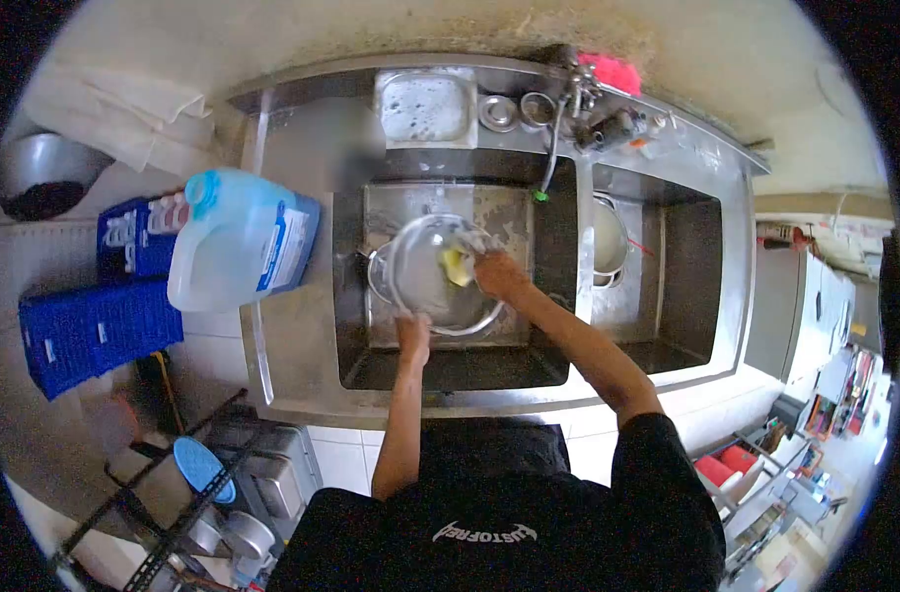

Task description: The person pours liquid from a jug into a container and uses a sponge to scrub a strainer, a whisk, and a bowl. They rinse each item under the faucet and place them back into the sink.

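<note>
A round metal bowl (425,286) is held over the left sink basin (499,370). My left hand (413,335) grips the bowl's near rim, its fingers closed on the edge. Inside the bowl, toward its right side, my right hand (497,276) is closed on a yellow sponge (457,266). Another pot with a handle (376,273) shows partly beneath the bowl's left side. The green-tipped faucet hose (541,194) hangs behind and to the right of my right hand.
A large bluish jug (235,242) stands left of the sink. The right basin holds a pot (609,237). Behind are a soapy tray (425,107) and small round metal containers (498,112). Blue crates (100,331) and a rack (154,533) are at left.
</note>
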A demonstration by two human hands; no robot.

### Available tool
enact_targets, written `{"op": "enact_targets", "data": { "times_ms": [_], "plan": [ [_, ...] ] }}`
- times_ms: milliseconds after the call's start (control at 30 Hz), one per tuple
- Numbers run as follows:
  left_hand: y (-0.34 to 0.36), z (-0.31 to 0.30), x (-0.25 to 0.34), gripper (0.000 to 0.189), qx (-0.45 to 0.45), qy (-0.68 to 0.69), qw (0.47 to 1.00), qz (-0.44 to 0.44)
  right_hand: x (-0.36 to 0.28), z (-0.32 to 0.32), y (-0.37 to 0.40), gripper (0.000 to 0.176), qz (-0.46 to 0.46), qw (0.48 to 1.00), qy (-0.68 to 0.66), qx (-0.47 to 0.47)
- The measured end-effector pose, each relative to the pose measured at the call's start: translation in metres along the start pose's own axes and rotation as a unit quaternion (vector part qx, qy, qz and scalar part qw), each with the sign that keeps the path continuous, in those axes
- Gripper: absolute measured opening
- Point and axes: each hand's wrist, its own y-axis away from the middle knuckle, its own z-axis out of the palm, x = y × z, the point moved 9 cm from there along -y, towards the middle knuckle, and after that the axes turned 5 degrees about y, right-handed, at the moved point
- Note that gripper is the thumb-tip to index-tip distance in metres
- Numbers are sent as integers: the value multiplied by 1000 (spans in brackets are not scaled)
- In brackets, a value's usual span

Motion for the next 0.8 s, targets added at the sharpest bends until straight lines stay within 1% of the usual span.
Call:
{"op": "enact_targets", "data": {
  "times_ms": [33, 100, 133, 167, 200, 233, 267, 300, 333, 367, 400, 433, 467, 533, 567, 600, 633, 667, 700, 733, 767, 800],
  "plan": [
    [11, 15, 14, 47, -13, -19, 1000, 12, 7, 16, -9, 30, 6, 1000, 0, 6],
    [25, 40, 43, 48, -30, -108, 985, 134, 1, 17, -23, 26, -43, 978, 113, 169],
    [18, 46, 35, 50, -101, -121, 965, 208, 4, 4, -12, 21, -46, 936, 102, 334],
    [17, 40, 41, 50, -98, -126, 965, 210, 5, 7, -7, 21, -48, 935, 96, 337],
    [15, 24, 36, 51, -56, -45, 992, 99, 2, 18, -1, 21, -33, 940, 141, 310],
    [18, 17, 28, 52, -15, 38, 999, -11, 2, 28, 6, 20, -15, 941, 187, 281],
    [32, 31, 43, 61, -35, 33, 998, -50, 0, 27, 16, 20, -21, 994, 84, 72],
    [21, 32, 24, 57, -32, 46, 997, -56, -10, 26, 48, 21, -24, 990, -26, -139],
    [5, 30, -6, 52, -31, 59, 996, -58, -12, 70, 38, 28, -75, 981, -175, -46],
    [-12, 30, -32, 48, -36, 73, 995, -60, -5, 109, 35, 43, -125, 940, -315, 50],
    [-23, 32, -51, 44, -40, 83, 993, -68, 5, 95, 61, 43, -117, 941, -313, 56],
    [-31, 41, -58, 44, -47, 81, 993, -68, 17, 61, 95, 38, -84, 928, -353, 84],
    [-43, 35, -77, 45, -15, 129, 985, -110, 28, 44, 123, 34, -51, 911, -395, 110],
    [-16, 60, -61, 47, 49, 151, 975, -159, 57, 54, 173, 31, -79, 854, -468, 213],
    [-1, 74, -51, 48, 83, 163, 966, -181, 81, 82, 191, 28, -13, 841, -510, 179],
    [-11, 75, -54, 47, 90, 52, 990, -94, 96, 97, 223, 28, -55, 846, -459, 267],
    [-24, 73, -64, 44, 132, -8, 991, -17, 111, 59, 271, 29, -21, 860, -458, 223],
    [-34, 72, -73, 41, 180, -76, 979, 54, 133, 74, 287, 26, 102, 747, -624, 206],
    [8, 117, -28, 41, 155, -60, 971, 171, 150, 92, 312, 26, 146, 731, -632, 212],
    [59, 166, 22, 40, 116, -39, 949, 292, 170, 109, 339, 27, 188, 714, -639, 218],
    [115, 216, 69, 39, 67, -19, 915, 398, 182, 114, 359, 27, 192, 712, -639, 220],
    [132, 268, 72, 37, -44, -90, 912, 397, 197, 120, 382, 29, 225, 677, -662, 230]
  ]
}}
